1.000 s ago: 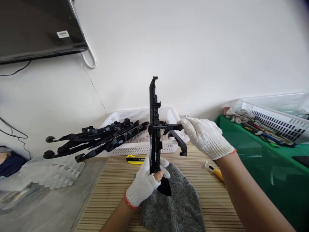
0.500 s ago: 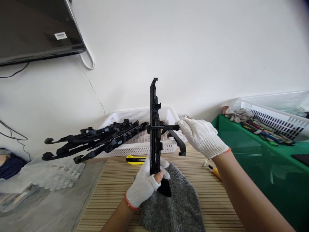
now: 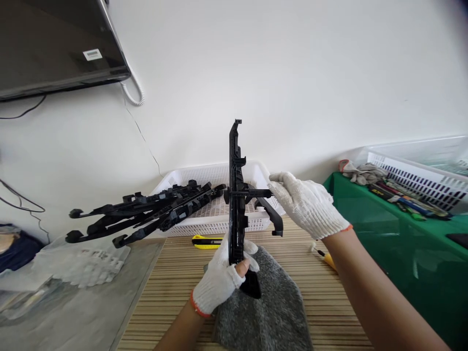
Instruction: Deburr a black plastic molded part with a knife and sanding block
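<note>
Standing upright above the counter [image 3: 175,287], the long black plastic bracket [image 3: 236,195] has its long axis vertical, its hooked tip pointing at the ceiling. The left hand [image 3: 221,282], gloved, is clenched around its lower end over a grey cloth [image 3: 274,302]. The right hand [image 3: 307,204], forearm reaching in from the right, pinches the short side arm [image 3: 252,193] that juts out horizontally.

Left hand [image 3: 219,280] and right hand [image 3: 307,204]: white knit cotton gloves, orange-red cuff trim. Left thumb tip exposed. Forearms bare.
</note>
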Motion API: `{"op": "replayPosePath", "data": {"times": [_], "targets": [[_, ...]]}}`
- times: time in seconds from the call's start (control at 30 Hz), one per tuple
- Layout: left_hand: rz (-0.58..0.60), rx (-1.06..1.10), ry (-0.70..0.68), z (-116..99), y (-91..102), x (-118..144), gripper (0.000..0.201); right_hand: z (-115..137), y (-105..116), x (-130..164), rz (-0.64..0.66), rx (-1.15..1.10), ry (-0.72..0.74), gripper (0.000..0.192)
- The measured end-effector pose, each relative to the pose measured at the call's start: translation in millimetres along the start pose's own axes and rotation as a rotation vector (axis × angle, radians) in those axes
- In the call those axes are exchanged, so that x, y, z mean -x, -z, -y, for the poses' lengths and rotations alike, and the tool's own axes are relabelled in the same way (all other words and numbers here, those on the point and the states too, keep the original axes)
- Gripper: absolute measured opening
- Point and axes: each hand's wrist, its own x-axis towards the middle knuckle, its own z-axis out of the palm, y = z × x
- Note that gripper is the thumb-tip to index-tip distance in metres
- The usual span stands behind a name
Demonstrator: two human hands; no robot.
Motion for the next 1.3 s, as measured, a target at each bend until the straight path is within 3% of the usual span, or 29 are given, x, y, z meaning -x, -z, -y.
{"op": "replayPosePath", "data": {"times": [0.23,0.43,0.77,0.9,1.07,1.3], "targets": [[-0.011,0.033,0.029,-0.3,-0.7,0.8,0.041,0.4,-3.5,0.8,-0.025,0.023,0.062,0.046],[-0.004,0.054,0.002,2.1,-0.1,-0.5,0.039,0.5,-3.8,-1.3,0.008,-0.003,-0.070,0.051],[-0.029,0.053,-0.003,2.5,0.9,-2.7,0.036,-5.8,-8.4,0.4,-0.019,0.005,-0.047,0.065],[-0.073,0.061,0.038,-3.2,-0.1,-3.1,0.038,-3.8,-5.4,-0.7,0.032,0.002,-0.054,0.066],[-0.085,0.054,0.044,-10.3,-0.9,-2.5,0.038,-2.8,1.4,-2.6,0.155,0.001,-0.074,0.086],[-0.106,0.063,0.016,-4.4,2.3,-2.5,0.040,2.1,4.0,2.5,0.119,0.075,-0.012,0.082]]}}
